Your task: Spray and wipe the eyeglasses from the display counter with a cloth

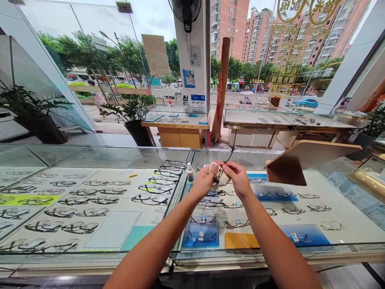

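Note:
A pair of dark-rimmed eyeglasses (231, 151) is raised above the glass counter, one round lens and part of the dark frame sticking up past my fingers. My left hand (203, 180) is closed around a crumpled whitish cloth (222, 179), thumb on top. The fingers of my right hand (240, 179) are pinched together on the eyeglasses, right beside the cloth. Between the hands, cloth and fingers hide the rest of the frame. Left of my left hand, a small white bottle (189, 173) stands upright on the counter.
Under the glass of the display counter (144, 259) lie many eyeglasses in rows (80, 227). On the right of the countertop stands a tilted brown wooden stand (313, 154). Beyond are potted plants (140, 114), a wooden post (221, 84), other display cases and large windows.

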`<move>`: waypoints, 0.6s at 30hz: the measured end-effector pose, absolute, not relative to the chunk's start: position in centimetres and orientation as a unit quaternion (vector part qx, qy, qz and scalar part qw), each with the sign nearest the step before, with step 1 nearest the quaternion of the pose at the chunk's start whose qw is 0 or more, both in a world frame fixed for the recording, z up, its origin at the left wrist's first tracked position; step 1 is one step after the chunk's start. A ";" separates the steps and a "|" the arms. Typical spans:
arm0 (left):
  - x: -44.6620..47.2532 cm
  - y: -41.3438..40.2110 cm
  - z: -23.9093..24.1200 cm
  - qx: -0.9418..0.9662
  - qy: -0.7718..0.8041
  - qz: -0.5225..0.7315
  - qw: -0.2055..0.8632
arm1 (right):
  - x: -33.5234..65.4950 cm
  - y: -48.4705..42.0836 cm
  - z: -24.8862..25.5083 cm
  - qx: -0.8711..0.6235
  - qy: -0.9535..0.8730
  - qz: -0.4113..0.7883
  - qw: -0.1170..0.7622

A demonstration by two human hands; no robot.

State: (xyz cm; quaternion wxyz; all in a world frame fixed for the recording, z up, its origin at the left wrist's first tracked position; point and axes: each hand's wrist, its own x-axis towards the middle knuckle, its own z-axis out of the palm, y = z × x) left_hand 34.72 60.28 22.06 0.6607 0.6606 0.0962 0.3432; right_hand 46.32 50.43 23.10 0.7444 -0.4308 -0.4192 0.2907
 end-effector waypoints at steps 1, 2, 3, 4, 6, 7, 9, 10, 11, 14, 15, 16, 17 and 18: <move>34.6 60.4 22.1 0.656 0.087 0.324 0.676 | 46.4 50.4 23.1 -0.428 -0.419 0.292 0.746; 34.3 60.6 22.3 0.652 0.072 0.300 0.693 | 46.6 50.4 23.1 -0.424 -0.417 0.295 0.748; 34.1 60.9 22.4 0.648 0.053 0.272 0.710 | 46.7 50.5 23.0 -0.421 -0.414 0.297 0.750; 33.8 61.0 22.6 0.645 0.036 0.246 0.722 | 46.8 50.5 23.0 -0.418 -0.409 0.301 0.753; 33.5 61.3 22.9 0.651 0.018 0.217 0.727 | 46.9 50.6 22.8 -0.415 -0.402 0.310 0.755; 33.6 61.3 22.9 0.657 0.021 0.220 0.721 | 46.8 50.6 22.8 -0.414 -0.402 0.313 0.755; 33.9 61.2 22.8 0.663 0.047 0.261 0.700 | 46.5 50.8 22.7 -0.416 -0.410 0.312 0.749; 34.1 61.1 22.7 0.662 0.064 0.288 0.689 | 46.3 50.8 22.7 -0.419 -0.415 0.308 0.747; 34.3 61.0 22.6 0.660 0.079 0.310 0.680 | 46.2 50.8 22.7 -0.421 -0.418 0.302 0.746; 34.4 60.9 22.7 0.653 0.090 0.312 0.684 | 46.1 50.9 22.7 -0.428 -0.416 0.287 0.749; 34.2 61.0 22.9 0.651 0.082 0.292 0.696 | 46.2 50.9 22.8 -0.427 -0.413 0.289 0.751; 33.9 61.2 23.2 0.650 0.069 0.264 0.709 | 46.2 50.8 22.8 -0.422 -0.408 0.296 0.753; 33.5 61.4 23.4 0.649 0.053 0.235 0.721 | 46.3 50.8 22.8 -0.415 -0.401 0.309 0.756; 33.2 61.5 23.7 0.651 0.037 0.208 0.729 | 46.3 50.8 22.8 -0.405 -0.392 0.325 0.760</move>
